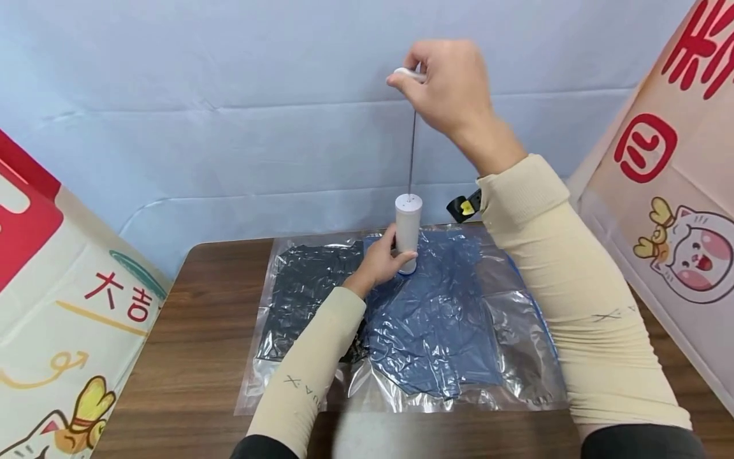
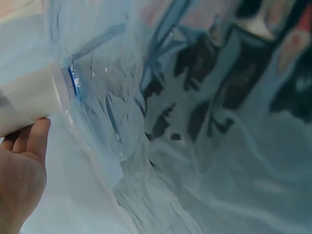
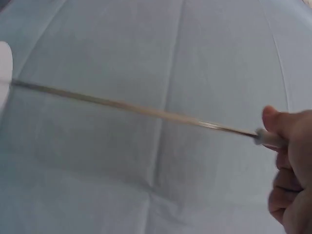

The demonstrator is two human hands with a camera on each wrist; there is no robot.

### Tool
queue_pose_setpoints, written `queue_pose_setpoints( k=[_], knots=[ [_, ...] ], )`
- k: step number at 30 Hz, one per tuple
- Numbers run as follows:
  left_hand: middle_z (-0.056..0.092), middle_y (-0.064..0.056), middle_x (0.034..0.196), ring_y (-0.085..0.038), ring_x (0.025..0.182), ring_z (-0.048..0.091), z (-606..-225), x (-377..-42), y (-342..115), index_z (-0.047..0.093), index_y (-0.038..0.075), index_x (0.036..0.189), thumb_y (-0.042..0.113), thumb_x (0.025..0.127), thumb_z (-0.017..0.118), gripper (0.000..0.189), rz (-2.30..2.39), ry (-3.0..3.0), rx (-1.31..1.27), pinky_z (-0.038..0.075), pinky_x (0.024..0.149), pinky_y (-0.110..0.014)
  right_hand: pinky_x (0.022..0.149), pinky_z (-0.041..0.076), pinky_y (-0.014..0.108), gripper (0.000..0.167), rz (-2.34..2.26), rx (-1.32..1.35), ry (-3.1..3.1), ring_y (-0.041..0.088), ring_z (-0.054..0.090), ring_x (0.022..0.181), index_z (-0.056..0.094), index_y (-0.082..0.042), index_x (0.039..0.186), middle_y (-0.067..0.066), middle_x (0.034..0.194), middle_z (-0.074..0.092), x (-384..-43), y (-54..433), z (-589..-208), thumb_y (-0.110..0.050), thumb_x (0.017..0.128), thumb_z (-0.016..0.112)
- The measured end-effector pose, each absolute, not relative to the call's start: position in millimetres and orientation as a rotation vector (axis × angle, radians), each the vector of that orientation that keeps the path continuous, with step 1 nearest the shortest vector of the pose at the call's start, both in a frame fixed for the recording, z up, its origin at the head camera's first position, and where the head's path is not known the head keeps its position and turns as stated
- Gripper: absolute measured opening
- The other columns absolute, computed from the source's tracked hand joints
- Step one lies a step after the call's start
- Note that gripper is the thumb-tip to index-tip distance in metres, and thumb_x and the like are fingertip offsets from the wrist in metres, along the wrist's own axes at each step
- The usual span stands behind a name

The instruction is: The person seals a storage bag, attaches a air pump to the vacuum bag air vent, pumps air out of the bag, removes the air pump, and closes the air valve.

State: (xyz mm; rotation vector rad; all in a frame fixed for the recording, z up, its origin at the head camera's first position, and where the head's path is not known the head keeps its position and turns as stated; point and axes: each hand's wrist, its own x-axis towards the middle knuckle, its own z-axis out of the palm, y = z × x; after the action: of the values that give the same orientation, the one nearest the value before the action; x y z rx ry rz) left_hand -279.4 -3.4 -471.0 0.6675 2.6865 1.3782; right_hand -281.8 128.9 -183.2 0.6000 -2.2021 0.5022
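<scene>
A white hand pump [image 1: 408, 224] stands upright on the valve of a clear vacuum storage bag [image 1: 518, 331]. My left hand [image 1: 378, 258] grips the pump's lower barrel, thumb across its front. High above, my right hand [image 1: 453, 83] holds the white pump handle [image 1: 408, 74], and the thin metal rod [image 1: 411, 153] is drawn far out of the barrel. In the right wrist view the rod [image 3: 161, 114] runs from the handle to the barrel's white top. A blue valve ring [image 2: 74, 83] shows under the pump barrel [image 2: 34, 97]. Flat inside the bag lie dark folded cloth [image 1: 321, 287] and blue cloth [image 1: 430, 319].
The bag lies on a brown wooden table [image 1: 189, 331] against a pale blue cloth backdrop [image 1: 258, 127]. Printed hangings stand at the left [image 1: 69, 306] and right [image 1: 682, 223]. A black strap with a yellow part [image 1: 463, 207] hangs by the right cuff.
</scene>
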Motion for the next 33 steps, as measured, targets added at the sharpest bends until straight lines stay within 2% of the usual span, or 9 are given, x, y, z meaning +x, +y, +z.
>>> queue_pose_setpoints(
  k=[6, 8, 10, 13, 18, 20, 24, 28, 33],
  knots=[
    [0.053, -0.014, 0.144, -0.027, 0.133, 0.054, -462, -279, -2, 0.034, 0.012, 0.152, 0.031, 0.1, 0.067, 0.064, 1.367, 2.687, 0.665, 0.048, 0.107, -0.037, 0.06, 0.03, 0.027, 0.038, 0.516, 0.553, -2.282, 0.011, 0.044, 0.063, 0.077, -0.003, 0.099, 0.013, 0.088, 0.074, -277, 127, -176, -0.04, 0.098, 0.069],
    [0.052, -0.014, 0.144, -0.028, 0.134, 0.054, -461, -279, -4, 0.034, 0.012, 0.152, 0.03, 0.1, 0.067, 0.064, 1.373, 2.687, 0.66, 0.048, 0.106, -0.038, 0.063, 0.038, 0.028, 0.04, 0.56, 0.521, -2.309, 0.014, 0.055, 0.066, 0.077, -0.003, 0.102, 0.013, 0.092, 0.075, -276, 126, -181, -0.042, 0.098, 0.068],
    [0.052, -0.014, 0.144, -0.028, 0.134, 0.054, -460, -279, -6, 0.033, 0.011, 0.152, 0.029, 0.101, 0.067, 0.064, 1.376, 2.688, 0.663, 0.049, 0.106, -0.039, 0.063, 0.04, 0.025, 0.04, 0.626, 0.488, -2.32, 0.013, 0.059, 0.069, 0.077, -0.005, 0.103, 0.011, 0.095, 0.076, -277, 125, -193, -0.043, 0.098, 0.068],
    [0.053, -0.014, 0.143, -0.028, 0.133, 0.054, -460, -281, -6, 0.034, 0.012, 0.151, 0.029, 0.101, 0.067, 0.063, 1.382, 2.698, 0.677, 0.049, 0.106, -0.038, 0.065, 0.046, 0.029, 0.037, 0.689, 0.497, -2.304, 0.019, 0.066, 0.075, 0.078, -0.005, 0.106, 0.011, 0.096, 0.076, -285, 127, -222, -0.04, 0.098, 0.069],
    [0.054, -0.014, 0.142, -0.028, 0.132, 0.056, -462, -282, -2, 0.034, 0.011, 0.151, 0.029, 0.101, 0.067, 0.063, 1.401, 2.687, 0.661, 0.048, 0.107, -0.036, 0.067, 0.05, 0.042, 0.037, 0.635, 0.603, -2.399, 0.028, 0.064, 0.081, 0.078, -0.005, 0.11, 0.014, 0.098, 0.072, -296, 135, -281, -0.039, 0.098, 0.069],
    [0.055, -0.014, 0.141, -0.027, 0.131, 0.056, -466, -281, 0, 0.034, 0.011, 0.152, 0.028, 0.1, 0.067, 0.064, 1.397, 2.676, 0.657, 0.047, 0.107, -0.035, 0.064, 0.05, 0.044, 0.037, 0.611, 0.642, -2.452, 0.029, 0.063, 0.078, 0.078, -0.005, 0.109, 0.014, 0.096, 0.069, -293, 140, -306, -0.039, 0.099, 0.068],
    [0.055, -0.013, 0.141, -0.026, 0.13, 0.057, -473, -281, 5, 0.032, 0.012, 0.154, 0.028, 0.101, 0.067, 0.066, 1.362, 2.664, 0.688, 0.048, 0.107, -0.033, 0.063, 0.049, 0.042, 0.038, 0.7, 0.64, -2.459, 0.027, 0.061, 0.078, 0.073, -0.006, 0.123, 0.015, 0.102, 0.067, -282, 153, -347, -0.035, 0.099, 0.07],
    [0.056, -0.013, 0.14, -0.027, 0.129, 0.057, -472, -281, 8, 0.035, 0.011, 0.151, 0.028, 0.1, 0.068, 0.063, 1.387, 2.675, 0.692, 0.048, 0.106, -0.035, 0.073, 0.049, 0.046, 0.05, 0.962, 0.495, -2.403, 0.032, 0.06, 0.093, 0.057, -0.005, 0.143, 0.018, 0.114, 0.062, -266, 169, -373, -0.03, 0.101, 0.067],
    [0.056, -0.014, 0.14, -0.027, 0.129, 0.057, -474, -276, 10, 0.036, 0.011, 0.149, 0.03, 0.1, 0.068, 0.061, 1.401, 2.695, 0.65, 0.048, 0.107, -0.037, 0.093, 0.046, 0.058, 0.044, 1.02, 0.185, -2.586, 0.044, 0.057, 0.111, 0.058, 0.004, 0.135, 0.028, 0.12, 0.061, -240, 211, -435, -0.024, 0.102, 0.062]
  ],
)
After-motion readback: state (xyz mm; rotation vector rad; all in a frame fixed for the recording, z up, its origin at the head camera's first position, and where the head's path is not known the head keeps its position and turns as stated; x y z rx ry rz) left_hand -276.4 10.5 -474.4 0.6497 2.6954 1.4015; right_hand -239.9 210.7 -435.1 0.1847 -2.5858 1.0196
